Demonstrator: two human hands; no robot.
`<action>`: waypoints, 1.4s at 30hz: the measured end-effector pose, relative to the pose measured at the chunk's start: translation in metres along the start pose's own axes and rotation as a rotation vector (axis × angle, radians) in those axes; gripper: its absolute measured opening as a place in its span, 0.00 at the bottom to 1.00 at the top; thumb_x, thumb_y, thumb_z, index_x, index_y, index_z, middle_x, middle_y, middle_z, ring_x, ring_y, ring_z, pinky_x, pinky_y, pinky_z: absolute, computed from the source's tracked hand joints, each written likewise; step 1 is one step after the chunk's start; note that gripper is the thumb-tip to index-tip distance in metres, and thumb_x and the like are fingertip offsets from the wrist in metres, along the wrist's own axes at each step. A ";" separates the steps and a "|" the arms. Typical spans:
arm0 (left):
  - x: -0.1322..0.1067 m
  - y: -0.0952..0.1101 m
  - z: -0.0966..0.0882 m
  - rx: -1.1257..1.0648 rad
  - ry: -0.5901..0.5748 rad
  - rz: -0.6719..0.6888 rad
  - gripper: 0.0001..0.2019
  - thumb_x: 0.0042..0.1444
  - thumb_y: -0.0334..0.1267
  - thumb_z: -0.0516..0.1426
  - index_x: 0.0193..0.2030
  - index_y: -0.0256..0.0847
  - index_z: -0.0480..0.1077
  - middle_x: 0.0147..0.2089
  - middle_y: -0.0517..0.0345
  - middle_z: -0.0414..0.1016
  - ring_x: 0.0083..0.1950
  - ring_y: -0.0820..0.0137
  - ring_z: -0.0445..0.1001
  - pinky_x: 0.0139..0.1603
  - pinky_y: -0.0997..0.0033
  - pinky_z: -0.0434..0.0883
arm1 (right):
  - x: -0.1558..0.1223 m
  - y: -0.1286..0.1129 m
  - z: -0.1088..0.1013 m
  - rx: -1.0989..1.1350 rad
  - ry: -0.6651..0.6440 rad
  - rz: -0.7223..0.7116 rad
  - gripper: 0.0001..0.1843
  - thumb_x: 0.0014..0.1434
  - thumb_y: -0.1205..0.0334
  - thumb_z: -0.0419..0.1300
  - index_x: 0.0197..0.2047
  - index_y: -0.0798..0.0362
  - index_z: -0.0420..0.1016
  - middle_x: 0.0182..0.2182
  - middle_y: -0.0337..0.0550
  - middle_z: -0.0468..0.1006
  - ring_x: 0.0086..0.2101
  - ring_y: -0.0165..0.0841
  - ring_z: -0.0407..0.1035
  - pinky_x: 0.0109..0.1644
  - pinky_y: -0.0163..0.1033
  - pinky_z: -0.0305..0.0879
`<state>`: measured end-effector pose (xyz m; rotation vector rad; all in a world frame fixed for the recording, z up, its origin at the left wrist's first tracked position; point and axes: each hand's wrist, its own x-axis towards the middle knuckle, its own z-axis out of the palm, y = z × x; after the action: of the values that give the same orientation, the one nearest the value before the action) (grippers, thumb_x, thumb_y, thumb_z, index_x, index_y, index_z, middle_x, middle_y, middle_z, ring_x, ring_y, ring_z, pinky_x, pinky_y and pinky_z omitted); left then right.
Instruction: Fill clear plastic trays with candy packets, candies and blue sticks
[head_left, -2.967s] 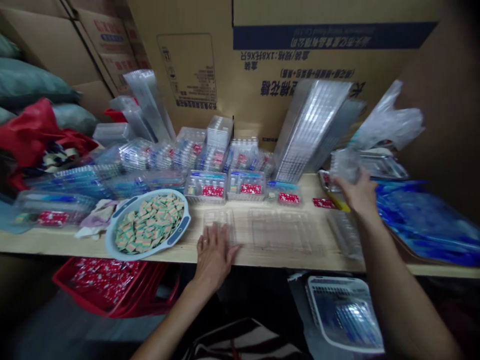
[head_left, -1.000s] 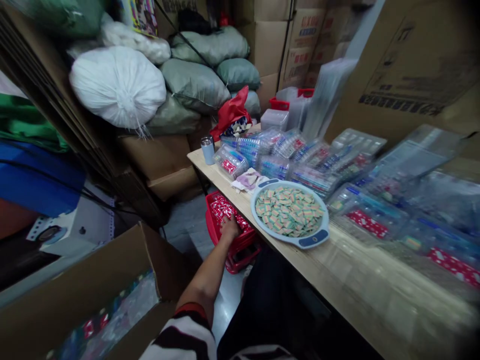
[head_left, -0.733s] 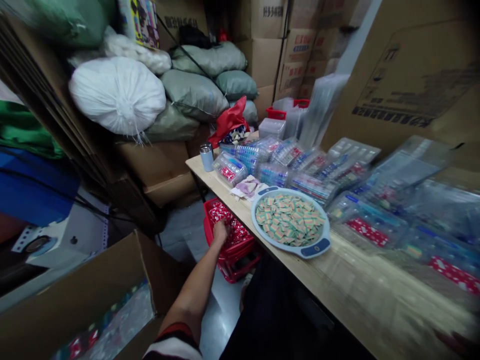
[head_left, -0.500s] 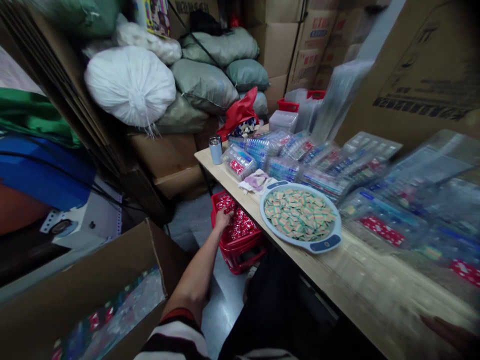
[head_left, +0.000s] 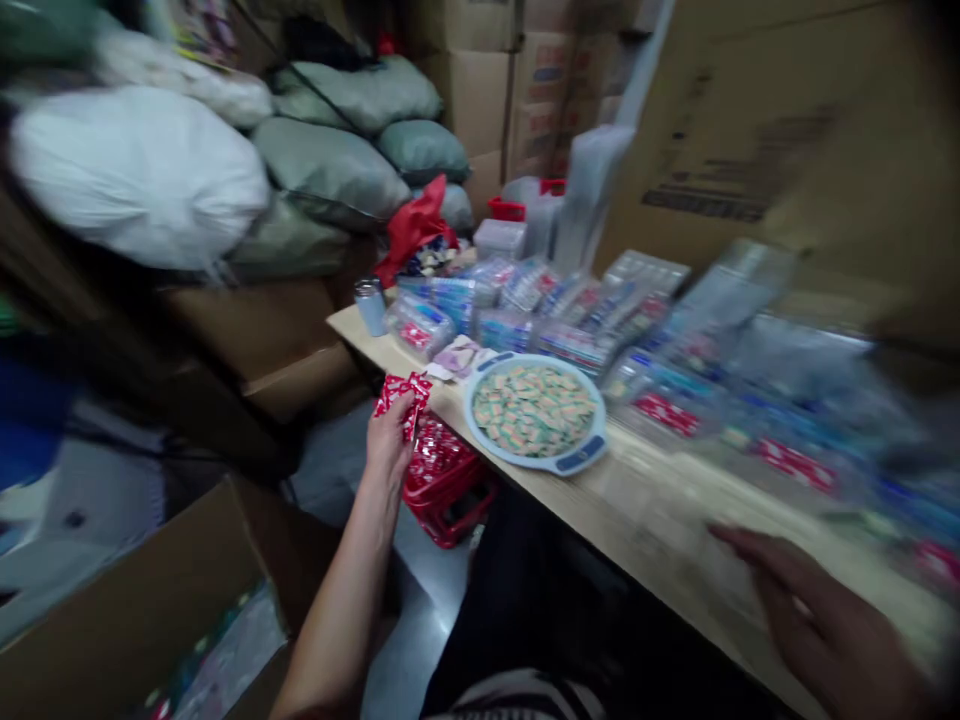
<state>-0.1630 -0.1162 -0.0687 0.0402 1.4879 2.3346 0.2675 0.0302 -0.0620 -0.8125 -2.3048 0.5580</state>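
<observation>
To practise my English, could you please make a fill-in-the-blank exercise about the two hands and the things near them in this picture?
The left hand grips a small packet in red and ____. The right hand is open above the ____ table. The round tray of small wrapped pieces has a light ____ rim. The red plastic crate stands on the ____.

Missing words: white, wooden, blue, floor.
</observation>
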 end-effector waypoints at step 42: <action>-0.156 -0.162 0.178 0.580 -0.938 0.157 0.10 0.49 0.26 0.64 0.38 0.41 0.80 0.39 0.55 0.78 0.40 0.65 0.75 0.46 0.68 0.70 | 0.027 0.084 -0.011 0.197 -0.168 0.380 0.10 0.59 0.58 0.52 0.27 0.49 0.62 0.23 0.34 0.65 0.27 0.31 0.60 0.32 0.35 0.53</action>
<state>0.0685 0.0488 -0.1057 1.2343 1.5528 1.4809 0.2923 0.1113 -0.0900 -1.1504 -2.2050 1.0384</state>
